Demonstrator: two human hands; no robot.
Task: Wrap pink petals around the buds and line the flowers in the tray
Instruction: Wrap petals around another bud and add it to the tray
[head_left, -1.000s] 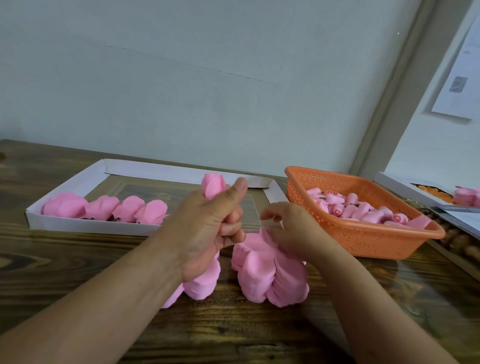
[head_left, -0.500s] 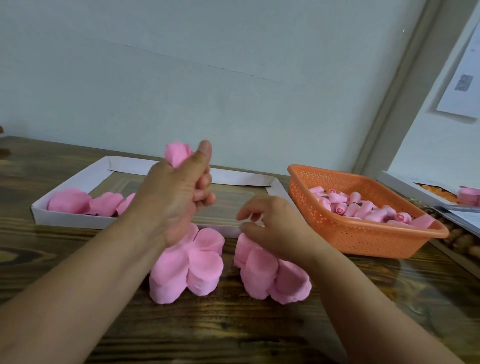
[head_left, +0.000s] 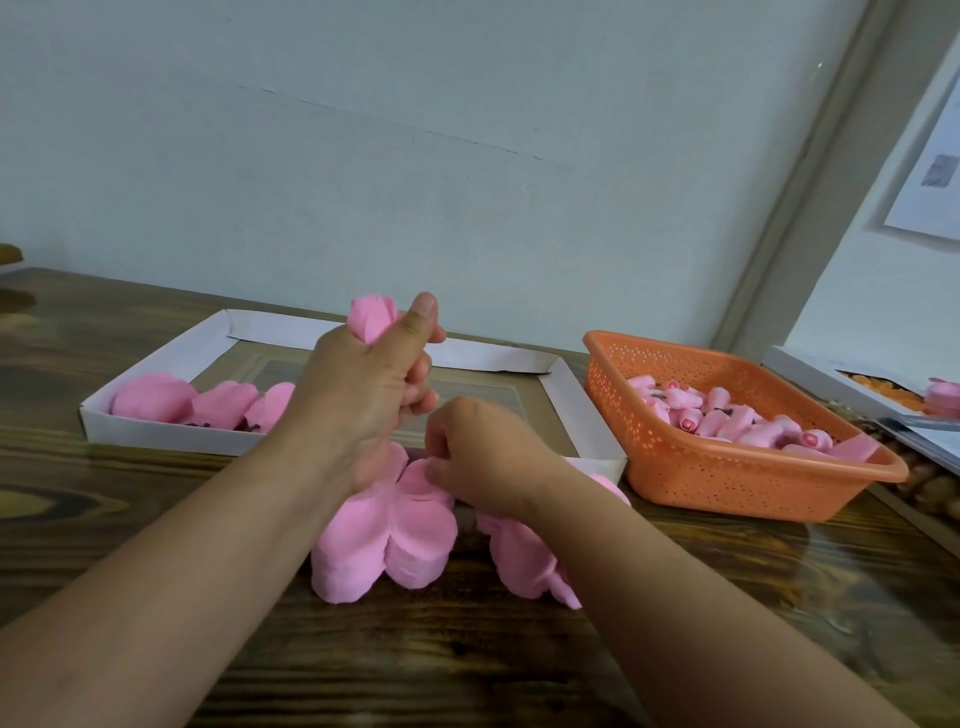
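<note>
Holding a soft pink flower (head_left: 370, 323) up in its curled fingers, the left hand (head_left: 363, 400) shows only the round top, thumb beside it; below it the right hand (head_left: 485, 457), now lower than before, pinches a smooth petal stack (head_left: 384, 535) near the white paper tray (head_left: 156, 431)

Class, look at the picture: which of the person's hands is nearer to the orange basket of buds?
The right hand. It sits low over the petal stacks, a short way left of the orange basket. The left hand, raised with a wrapped flower in its grip, is farther left.
</note>
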